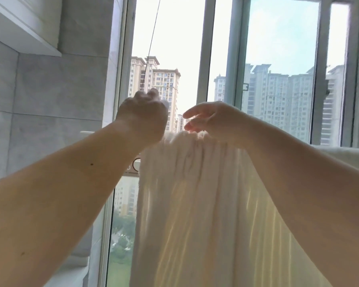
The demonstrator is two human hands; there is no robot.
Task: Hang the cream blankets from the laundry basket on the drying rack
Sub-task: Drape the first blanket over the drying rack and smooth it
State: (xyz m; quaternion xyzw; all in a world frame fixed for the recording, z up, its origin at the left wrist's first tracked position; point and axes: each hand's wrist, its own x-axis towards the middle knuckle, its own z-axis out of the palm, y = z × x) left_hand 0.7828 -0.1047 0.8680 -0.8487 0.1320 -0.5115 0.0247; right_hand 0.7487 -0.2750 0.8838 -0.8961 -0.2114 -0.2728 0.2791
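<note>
The left hand is raised at the centre of the frame, seen from the back, its fingers curled into a fist; whether it grips anything cannot be told, since the palm side is hidden. A thin dark cord runs down from the top of the frame to just above its knuckles. The right hand sits just right of centre, fingers loosely spread and pointing left, holding nothing, hovering right above the gathered top edge of a cream blanket. The blanket hangs down in long folds from mid-frame to the bottom edge, bunched at the top; what carries it is hidden by the cloth and the forearms. A second pale cloth edge shows at the right edge. Behind is a tall window with apartment towers beyond, and a grey tiled wall fills the left side.
</note>
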